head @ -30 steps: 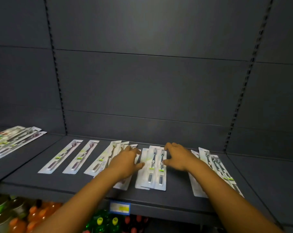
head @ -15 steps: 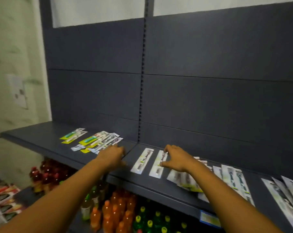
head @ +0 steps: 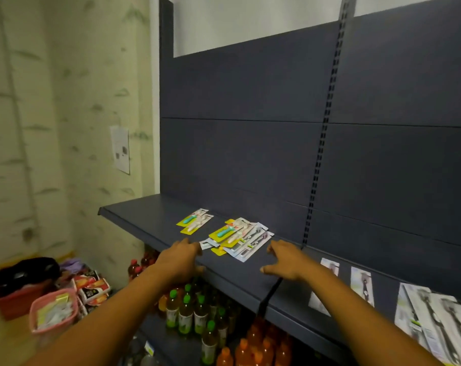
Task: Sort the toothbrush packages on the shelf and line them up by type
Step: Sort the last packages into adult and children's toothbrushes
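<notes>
Yellow-backed toothbrush packages lie jumbled with white-backed ones in a loose pile (head: 237,237) on the dark grey shelf (head: 150,210), overlapping at odd angles near the front edge. A separate pair of yellow-carded packages (head: 195,221) sits just beyond the pile to the left, closer to the shelf's end. The left hand (head: 180,260) rests at the shelf's front lip, just beside the pile's left corner, fingers relaxed and holding nothing. The right hand (head: 283,260) hovers low over the shelf just right of the pile, fingers spread, also holding nothing. Further right, past the slotted upright (head: 322,143), white toothbrush packages (head: 361,283) lie in a row, with more overlapping at the frame's edge. Below the shelf stand bottled drinks (head: 187,310) with green and orange caps. On the floor to the left sit a pink basket (head: 53,310) and a red bin (head: 15,299)
</notes>
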